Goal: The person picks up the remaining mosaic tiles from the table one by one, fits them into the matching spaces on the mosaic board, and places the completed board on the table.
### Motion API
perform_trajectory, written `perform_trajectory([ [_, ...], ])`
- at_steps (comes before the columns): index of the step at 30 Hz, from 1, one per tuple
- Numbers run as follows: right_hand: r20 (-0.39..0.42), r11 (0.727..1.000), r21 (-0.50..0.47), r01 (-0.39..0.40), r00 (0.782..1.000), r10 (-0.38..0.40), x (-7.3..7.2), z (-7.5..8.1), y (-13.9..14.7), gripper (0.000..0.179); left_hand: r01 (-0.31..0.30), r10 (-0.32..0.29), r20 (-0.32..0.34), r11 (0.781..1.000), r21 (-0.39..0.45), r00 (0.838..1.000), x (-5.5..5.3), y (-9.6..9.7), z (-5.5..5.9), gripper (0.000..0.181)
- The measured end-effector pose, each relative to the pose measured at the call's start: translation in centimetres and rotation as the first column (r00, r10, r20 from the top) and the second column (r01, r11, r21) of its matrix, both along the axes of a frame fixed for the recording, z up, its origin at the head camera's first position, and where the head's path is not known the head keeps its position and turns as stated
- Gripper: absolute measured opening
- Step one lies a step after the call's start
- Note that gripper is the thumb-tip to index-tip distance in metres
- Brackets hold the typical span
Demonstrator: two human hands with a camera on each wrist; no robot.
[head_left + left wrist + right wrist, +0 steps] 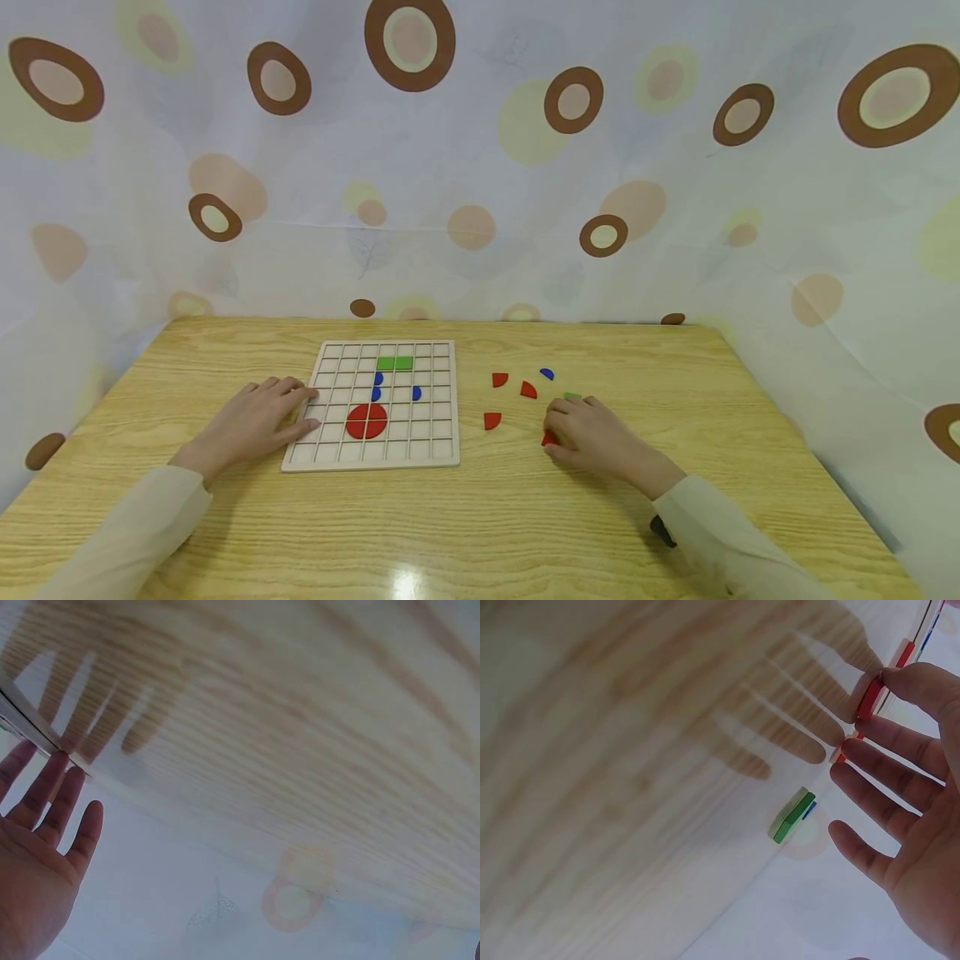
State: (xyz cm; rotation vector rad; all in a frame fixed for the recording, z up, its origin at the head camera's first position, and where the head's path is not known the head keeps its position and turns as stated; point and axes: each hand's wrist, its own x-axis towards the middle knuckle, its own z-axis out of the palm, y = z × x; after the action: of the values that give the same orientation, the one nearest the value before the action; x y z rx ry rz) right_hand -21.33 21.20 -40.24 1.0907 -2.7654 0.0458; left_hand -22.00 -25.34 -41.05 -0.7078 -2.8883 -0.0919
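Observation:
My left hand [251, 421] rests at the left edge of a white gridded board [435, 451], thumb and fingertips on its border. In the left wrist view the fingers of that left hand [37, 862] are extended and loose. To the right of the board, my right hand [600, 440] pinches a red quarter-circle piece [869, 699] between thumb and index finger, down at the tabletop. Its other fingers are spread. On the board lie a red disc of quarter pieces [357, 428], two green squares [386, 364] and several blue half-circles [417, 393].
Between board and right hand lie loose red quarter-circles [492, 421]. A blue half-circle [547, 373] sits farther back. Just beyond the right hand is a green piece [572, 396], partly covered in the head view. A patterned curtain [480, 167] encloses the wooden table [420, 533].

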Motion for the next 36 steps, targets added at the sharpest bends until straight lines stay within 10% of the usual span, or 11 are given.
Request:
perform_trajectory([
  [36,-0.078,0.999,-0.015,-0.052,0.996,0.05,-1.7,1.3,-1.2,0.019,-0.002,0.002,0.021,1.0,0.023,1.0,-0.1,0.0,-0.1,0.044],
])
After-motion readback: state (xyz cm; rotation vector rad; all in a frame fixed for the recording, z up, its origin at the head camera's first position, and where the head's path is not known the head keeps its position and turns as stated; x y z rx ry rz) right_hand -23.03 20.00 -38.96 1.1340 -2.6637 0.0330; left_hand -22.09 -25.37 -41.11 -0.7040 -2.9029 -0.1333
